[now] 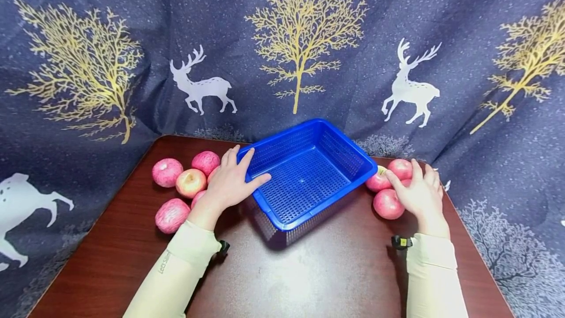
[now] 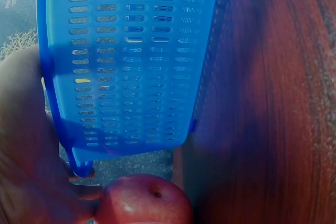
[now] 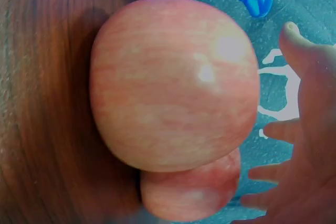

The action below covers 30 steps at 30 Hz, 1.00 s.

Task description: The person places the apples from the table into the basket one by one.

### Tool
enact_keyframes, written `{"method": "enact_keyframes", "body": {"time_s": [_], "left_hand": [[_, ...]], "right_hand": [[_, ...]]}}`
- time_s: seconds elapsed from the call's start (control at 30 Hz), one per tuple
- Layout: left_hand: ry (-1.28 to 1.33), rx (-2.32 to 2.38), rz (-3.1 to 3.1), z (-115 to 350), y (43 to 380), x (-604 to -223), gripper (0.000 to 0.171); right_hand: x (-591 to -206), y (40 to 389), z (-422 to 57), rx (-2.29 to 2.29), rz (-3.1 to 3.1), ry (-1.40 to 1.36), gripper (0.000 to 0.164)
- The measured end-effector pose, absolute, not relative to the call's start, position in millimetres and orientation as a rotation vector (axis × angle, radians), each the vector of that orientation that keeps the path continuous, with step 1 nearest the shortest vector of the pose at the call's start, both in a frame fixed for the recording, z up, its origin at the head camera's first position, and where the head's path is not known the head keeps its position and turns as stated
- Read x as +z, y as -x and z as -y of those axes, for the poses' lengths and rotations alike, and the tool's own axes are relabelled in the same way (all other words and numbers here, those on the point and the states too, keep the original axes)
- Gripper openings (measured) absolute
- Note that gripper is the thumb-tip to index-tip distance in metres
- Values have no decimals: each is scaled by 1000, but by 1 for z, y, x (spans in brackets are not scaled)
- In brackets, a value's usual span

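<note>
A blue perforated plastic basket (image 1: pixel 304 180) stands at an angle on the table, with nothing inside. My left hand (image 1: pixel 231 180) is at its left corner, thumb and index finger extended over the rim, the other fingers spread toward the back. In the left wrist view, a red apple (image 2: pixel 144 200) lies close to those fingers, below the basket wall (image 2: pixel 126 77). My right hand (image 1: pixel 421 193) hovers with spread fingers over several red apples (image 1: pixel 388 204) right of the basket. The right wrist view shows a large near apple (image 3: pixel 173 85) in front of another apple (image 3: pixel 191 190), with the fingers apart from both.
Several more apples (image 1: pixel 166 172) are grouped on the left of the brown wooden table (image 1: pixel 119 254), partly covered by the left hand. A dark blue cloth (image 1: pixel 331 87) printed with deer and trees hangs right behind the table's back edge.
</note>
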<state>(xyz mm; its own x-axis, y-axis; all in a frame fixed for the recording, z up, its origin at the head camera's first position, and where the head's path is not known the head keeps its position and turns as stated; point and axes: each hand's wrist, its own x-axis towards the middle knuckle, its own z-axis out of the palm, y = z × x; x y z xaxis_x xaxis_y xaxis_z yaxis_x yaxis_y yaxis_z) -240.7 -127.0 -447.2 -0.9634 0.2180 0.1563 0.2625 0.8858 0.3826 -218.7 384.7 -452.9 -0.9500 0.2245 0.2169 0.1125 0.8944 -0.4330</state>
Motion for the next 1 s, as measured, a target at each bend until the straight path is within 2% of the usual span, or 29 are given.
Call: {"method": "enact_keyframes", "body": {"time_s": [0.2,0.53,1.0], "left_hand": [[383,-620,2937,126,241,-447,107],[375,-621,2929,127,241,-447,106],[380,-621,2920,127,243,-450,109]], "right_hand": [[-461,219,-393,667,2766,291,102],[-471,223,-402,711,2806,342,106],[-480,224,-411,766,2841,388,103]]}}
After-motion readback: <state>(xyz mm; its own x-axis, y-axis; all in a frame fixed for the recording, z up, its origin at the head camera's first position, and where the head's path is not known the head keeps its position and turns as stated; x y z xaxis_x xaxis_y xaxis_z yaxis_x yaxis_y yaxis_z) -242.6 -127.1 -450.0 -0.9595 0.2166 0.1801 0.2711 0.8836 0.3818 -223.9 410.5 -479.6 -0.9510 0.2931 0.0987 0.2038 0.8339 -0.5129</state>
